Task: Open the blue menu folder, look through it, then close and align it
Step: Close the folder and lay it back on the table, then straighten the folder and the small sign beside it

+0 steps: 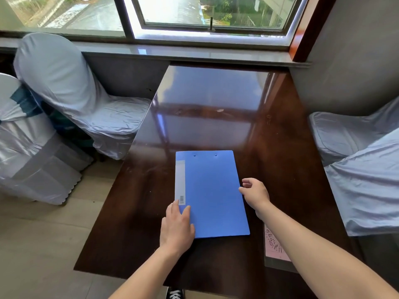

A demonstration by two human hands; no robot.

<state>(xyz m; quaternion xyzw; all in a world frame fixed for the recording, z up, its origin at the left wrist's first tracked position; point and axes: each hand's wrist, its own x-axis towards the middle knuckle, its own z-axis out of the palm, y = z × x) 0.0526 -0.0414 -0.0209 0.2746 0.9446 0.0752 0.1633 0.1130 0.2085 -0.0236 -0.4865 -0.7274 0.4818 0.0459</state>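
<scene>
The blue folder (pixel 212 194) looks like smooth matt plastic. The table (pixel 216 108) is dark glossy wood, mirror-like. Chair covers (pixel 71 83) at left are wrinkled satiny cloth.

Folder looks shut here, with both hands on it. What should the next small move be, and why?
Probably lift the cover with the right hand: its fingers touch the free right edge of the blue menu folder, which lies closed and flat on the table. The left hand rests flat on the spine-side near corner, seemingly holding it steady.
</scene>
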